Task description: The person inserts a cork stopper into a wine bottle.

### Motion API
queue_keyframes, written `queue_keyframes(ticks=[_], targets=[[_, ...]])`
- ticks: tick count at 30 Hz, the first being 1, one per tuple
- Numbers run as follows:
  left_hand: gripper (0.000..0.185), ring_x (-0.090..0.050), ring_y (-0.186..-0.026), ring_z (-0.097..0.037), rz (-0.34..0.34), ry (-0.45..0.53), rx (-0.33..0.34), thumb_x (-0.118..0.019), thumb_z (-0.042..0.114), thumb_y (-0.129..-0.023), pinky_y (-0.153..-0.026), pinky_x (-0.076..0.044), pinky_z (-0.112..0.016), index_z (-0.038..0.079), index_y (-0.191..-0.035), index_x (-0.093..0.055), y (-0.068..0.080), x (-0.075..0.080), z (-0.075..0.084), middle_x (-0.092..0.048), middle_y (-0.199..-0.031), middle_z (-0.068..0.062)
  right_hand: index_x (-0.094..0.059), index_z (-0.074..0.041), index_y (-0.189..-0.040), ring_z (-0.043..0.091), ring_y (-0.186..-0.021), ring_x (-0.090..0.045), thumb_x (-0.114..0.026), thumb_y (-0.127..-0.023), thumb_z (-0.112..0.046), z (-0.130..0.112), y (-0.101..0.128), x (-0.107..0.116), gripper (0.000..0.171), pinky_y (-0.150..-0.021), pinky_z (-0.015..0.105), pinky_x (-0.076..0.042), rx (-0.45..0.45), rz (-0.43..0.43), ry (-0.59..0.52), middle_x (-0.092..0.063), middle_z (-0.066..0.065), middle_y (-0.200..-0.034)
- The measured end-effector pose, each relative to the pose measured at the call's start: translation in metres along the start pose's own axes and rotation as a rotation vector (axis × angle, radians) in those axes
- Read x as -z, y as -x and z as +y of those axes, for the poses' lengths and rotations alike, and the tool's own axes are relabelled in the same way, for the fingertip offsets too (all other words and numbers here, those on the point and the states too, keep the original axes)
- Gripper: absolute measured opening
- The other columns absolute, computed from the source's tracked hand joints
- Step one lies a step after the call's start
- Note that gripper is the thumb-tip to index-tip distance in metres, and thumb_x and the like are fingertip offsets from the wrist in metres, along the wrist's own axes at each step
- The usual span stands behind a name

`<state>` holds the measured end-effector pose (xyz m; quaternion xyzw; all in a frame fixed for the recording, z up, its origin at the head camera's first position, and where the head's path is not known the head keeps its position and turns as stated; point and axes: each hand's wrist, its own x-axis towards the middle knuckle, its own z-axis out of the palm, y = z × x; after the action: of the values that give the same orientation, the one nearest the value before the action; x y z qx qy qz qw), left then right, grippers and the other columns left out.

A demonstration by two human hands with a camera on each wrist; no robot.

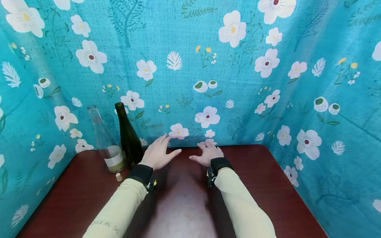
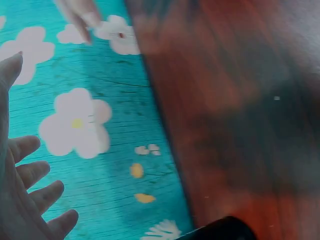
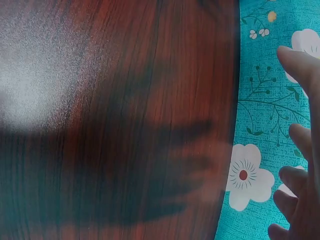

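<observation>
Both hands hover palm-down over the far part of a dark red wooden table (image 1: 184, 205), holding nothing. My left hand (image 1: 159, 152) has its fingers spread and straight, just right of a dark green bottle (image 1: 128, 136). My right hand (image 1: 208, 152) lies flat beside it, fingers relaxed. A clear glass bottle (image 1: 105, 140) with a pale label stands left of the green one. A small cork (image 1: 118, 177) lies on the table in front of the bottles. In the left wrist view the left fingers (image 2: 30, 192) are spread; in the right wrist view the right fingers (image 3: 295, 150) are loosely extended.
Teal cloth with white flowers (image 1: 208, 66) hangs as walls behind and on both sides of the table. Both bottles are open-necked and stand at the back left corner. Black wrist straps sit on both yellow sleeves.
</observation>
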<state>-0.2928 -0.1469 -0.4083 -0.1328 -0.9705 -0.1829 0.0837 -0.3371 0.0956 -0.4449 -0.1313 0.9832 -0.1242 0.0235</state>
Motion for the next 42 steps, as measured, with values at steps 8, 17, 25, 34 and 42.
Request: queue_keyframes(ticks=[8,17,25,34,42], targets=[[0.068,-0.046,-0.136,-0.038,0.269,0.043,-0.112,-0.066,0.052,-0.097,-0.105,-0.042,-0.059,0.009,-0.148,-0.053,0.011,0.026,-0.003,-0.046,-0.153,-0.017,-0.043,-0.020,-0.157,0.034,-0.150,-0.023,-0.056,-0.089,-0.071,0.005,-0.002,-0.004,0.086,-0.114,0.060,-0.029,0.011,-0.021,-0.006,-0.034,0.013,-0.162],[0.041,-0.059,-0.115,-0.033,0.766,0.076,-0.264,-0.079,0.027,-0.091,-0.094,-0.048,-0.051,0.008,-0.126,-0.069,0.024,0.052,-0.011,-0.063,-0.129,-0.012,-0.039,-0.018,-0.159,0.037,-0.148,-0.028,-0.060,-0.090,-0.068,0.010,0.001,-0.003,0.087,-0.113,0.062,-0.028,0.006,-0.048,-0.063,-0.032,0.013,-0.162],[0.079,-0.031,-0.140,-0.036,0.943,0.124,-0.081,-0.083,0.031,-0.087,-0.107,-0.034,-0.055,0.004,-0.148,-0.040,0.033,0.066,-0.031,-0.031,-0.157,-0.014,-0.038,-0.018,-0.159,0.038,-0.147,-0.030,-0.059,-0.090,-0.068,0.012,0.002,-0.006,0.088,-0.112,0.062,-0.031,0.001,-0.045,-0.048,-0.031,0.014,-0.163],[0.106,-0.028,-0.144,-0.038,0.741,0.360,0.234,-0.080,0.036,-0.089,-0.111,-0.032,-0.058,0.014,-0.160,-0.005,0.033,0.049,-0.053,-0.018,-0.161,-0.019,-0.044,-0.018,-0.156,0.035,-0.147,-0.032,-0.057,-0.091,-0.070,0.006,0.001,-0.005,0.085,-0.110,0.058,-0.037,0.036,-0.055,-0.030,-0.038,0.012,-0.160],[0.096,-0.035,-0.141,-0.045,0.543,0.484,0.401,-0.065,0.046,-0.098,-0.108,-0.034,-0.063,0.016,-0.162,-0.001,0.028,0.044,-0.071,-0.022,-0.162,-0.023,-0.042,-0.025,-0.157,0.036,-0.147,-0.031,-0.055,-0.088,-0.074,-0.017,0.004,-0.001,0.086,-0.109,0.059,-0.037,0.065,-0.074,-0.029,-0.036,0.014,-0.160]])
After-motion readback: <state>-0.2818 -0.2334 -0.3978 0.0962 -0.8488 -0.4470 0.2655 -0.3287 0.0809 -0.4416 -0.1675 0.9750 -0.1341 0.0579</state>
